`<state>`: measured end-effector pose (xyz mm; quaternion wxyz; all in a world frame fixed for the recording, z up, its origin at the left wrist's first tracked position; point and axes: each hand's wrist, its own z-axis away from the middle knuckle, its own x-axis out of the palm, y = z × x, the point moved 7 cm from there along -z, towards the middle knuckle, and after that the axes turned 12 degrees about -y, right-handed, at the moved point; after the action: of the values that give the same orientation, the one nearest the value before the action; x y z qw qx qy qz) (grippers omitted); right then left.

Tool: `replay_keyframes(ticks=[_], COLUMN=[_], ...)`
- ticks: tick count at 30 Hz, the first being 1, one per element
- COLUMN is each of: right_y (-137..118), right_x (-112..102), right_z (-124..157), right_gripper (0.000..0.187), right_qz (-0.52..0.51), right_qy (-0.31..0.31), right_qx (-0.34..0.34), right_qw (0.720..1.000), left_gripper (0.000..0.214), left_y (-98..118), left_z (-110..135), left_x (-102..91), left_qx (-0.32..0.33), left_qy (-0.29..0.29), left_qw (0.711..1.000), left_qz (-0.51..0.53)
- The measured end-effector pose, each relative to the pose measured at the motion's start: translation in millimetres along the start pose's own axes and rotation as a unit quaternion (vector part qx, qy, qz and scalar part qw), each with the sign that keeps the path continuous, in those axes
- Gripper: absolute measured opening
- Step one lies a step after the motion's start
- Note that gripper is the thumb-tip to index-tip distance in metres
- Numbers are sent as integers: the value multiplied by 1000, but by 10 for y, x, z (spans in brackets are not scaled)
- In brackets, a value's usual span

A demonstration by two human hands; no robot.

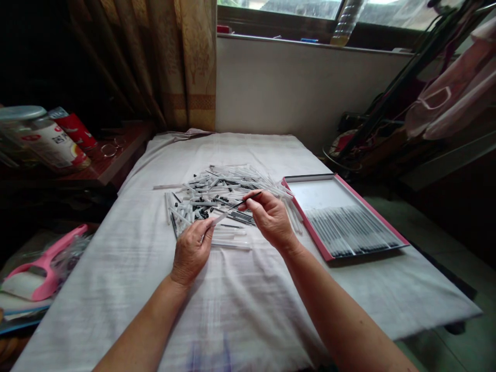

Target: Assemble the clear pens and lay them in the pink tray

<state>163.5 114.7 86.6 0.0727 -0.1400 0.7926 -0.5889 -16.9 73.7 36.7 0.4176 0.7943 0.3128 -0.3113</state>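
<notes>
My left hand [192, 249] grips a translucent white pen barrel [221, 216] between thumb and fingers. A thin black pen refill [252, 196] is pinched in my right hand [271, 217]. The refill lines up with the barrel's upper end; whether its tip sits inside the tube I cannot tell. Just beyond both hands spreads a loose pile of clear pen barrels [253, 178], with small black caps [201, 213] and dark refills [242, 217] among them. To the right lies an open pink-edged box [371, 207], where a row of pens [349, 230] lies side by side.
A white cloth [240, 310] covers the table. Left of it, a dark wooden stand [116, 173] holds a lidded jar [54, 144] and a red packet [75, 129]. A pink-handled object [50, 268] lies lower down. Behind are a curtain [194, 62] and a wall [271, 88].
</notes>
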Motion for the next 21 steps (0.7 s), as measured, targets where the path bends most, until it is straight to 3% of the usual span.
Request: replay_keyframes(ticks=[15, 21], right_y=[-68, 38], right_x=[12, 72], right_z=[36, -14], right_gripper=[14, 16], right_qz=[65, 93], right_qy=[22, -22], right_qx=[-2, 17], right_qw=[998, 995], left_gripper=[25, 26], left_y=[10, 21], left_z=[6, 11], left_x=[19, 35], left_qx=[-15, -14], left_qy=[-19, -23], left_qw=[1000, 1000], left_qz=[9, -1])
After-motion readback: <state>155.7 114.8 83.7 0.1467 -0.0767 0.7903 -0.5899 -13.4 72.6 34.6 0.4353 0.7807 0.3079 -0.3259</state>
